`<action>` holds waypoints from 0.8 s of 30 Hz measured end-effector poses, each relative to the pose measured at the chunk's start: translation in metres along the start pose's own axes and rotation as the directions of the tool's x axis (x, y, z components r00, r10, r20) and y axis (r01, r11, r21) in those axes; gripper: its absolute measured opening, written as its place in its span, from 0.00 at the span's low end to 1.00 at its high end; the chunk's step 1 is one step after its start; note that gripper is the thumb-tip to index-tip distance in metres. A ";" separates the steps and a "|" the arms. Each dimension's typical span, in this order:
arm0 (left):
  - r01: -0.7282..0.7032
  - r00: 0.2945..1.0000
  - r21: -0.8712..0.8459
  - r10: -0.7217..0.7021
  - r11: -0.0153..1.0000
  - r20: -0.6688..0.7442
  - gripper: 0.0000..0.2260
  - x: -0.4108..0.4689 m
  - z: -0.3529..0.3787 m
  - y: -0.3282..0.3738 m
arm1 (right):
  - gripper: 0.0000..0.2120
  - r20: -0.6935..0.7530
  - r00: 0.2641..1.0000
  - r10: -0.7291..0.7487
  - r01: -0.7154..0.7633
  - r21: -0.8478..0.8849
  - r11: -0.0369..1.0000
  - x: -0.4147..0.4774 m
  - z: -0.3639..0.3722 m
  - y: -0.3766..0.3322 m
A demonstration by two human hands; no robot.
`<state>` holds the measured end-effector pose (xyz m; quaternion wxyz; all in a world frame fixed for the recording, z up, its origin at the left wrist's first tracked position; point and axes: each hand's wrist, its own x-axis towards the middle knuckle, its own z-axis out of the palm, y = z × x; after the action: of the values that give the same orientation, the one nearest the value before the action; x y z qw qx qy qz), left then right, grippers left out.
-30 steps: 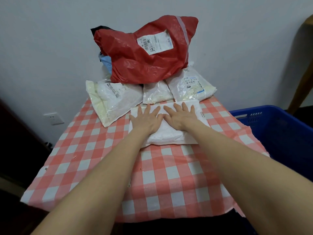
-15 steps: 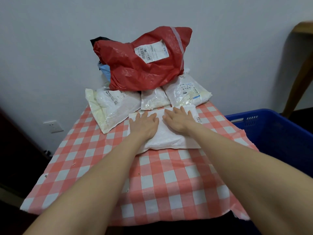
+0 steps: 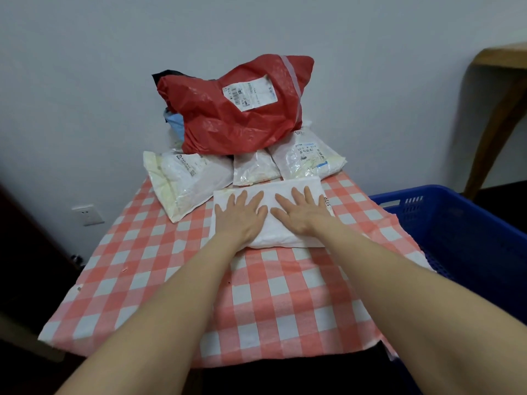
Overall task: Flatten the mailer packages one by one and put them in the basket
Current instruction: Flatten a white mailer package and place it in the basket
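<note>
White mailer (image 3: pixel 271 240) lies flat on the checked cloth (image 3: pixel 256 303), mid-table. Both hands are on top of it, palms down, fingers straight and spread, gripping nothing: left hand (image 3: pixel 239 216) on its left half, right hand (image 3: pixel 303 213) on its right half, thumbs nearly meeting.

Behind the white mailer, against the wall, is a heap:
- cream mailer (image 3: pixel 185 181) just behind-left, corner close to the white mailer's left edge
- small mailer (image 3: pixel 253 169) directly behind, touching or nearly touching; cannot tell which
- labelled mailer (image 3: pixel 308 158) behind-right, its front edge at the white mailer's back edge
- red mailer (image 3: pixel 228 124), puffy and crumpled, label up, resting on those three
- blue and black bits (image 3: pixel 174 125) show behind the red mailer's left end

Nothing lies on the cloth between the white mailer and the person.

Basket (image 3: pixel 462 223), blue plastic, stands right of the white mailer, past the cloth's edge and lower. Only its blue walls and floor show; its near part is cut off by the frame.

Socket (image 3: pixel 87 214) is on the wall far left. Wooden furniture (image 3: pixel 502 109) is far right, beyond the basket.
</note>
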<state>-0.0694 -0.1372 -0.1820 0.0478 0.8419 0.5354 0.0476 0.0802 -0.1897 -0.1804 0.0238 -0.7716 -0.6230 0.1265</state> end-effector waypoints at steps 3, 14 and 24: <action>-0.005 0.999 0.010 0.005 1.000 -0.041 0.23 0.000 0.003 0.002 | 0.29 0.018 1.000 0.003 -0.003 0.003 1.000 0.003 0.000 0.001; 0.004 0.991 0.051 -0.011 0.999 0.133 0.25 0.006 -0.005 0.002 | 0.30 0.136 0.990 0.028 -0.026 -0.018 1.000 0.007 -0.013 0.000; -0.035 0.999 0.019 0.035 0.999 0.006 0.24 0.039 -0.024 0.001 | 0.28 -0.110 0.994 -0.027 0.023 -0.041 0.999 0.037 -0.026 -0.008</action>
<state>-0.0557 -0.1015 -0.1566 0.0405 0.8517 0.5208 0.0409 0.0855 -0.1490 -0.1597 0.0444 -0.7699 -0.6327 0.0709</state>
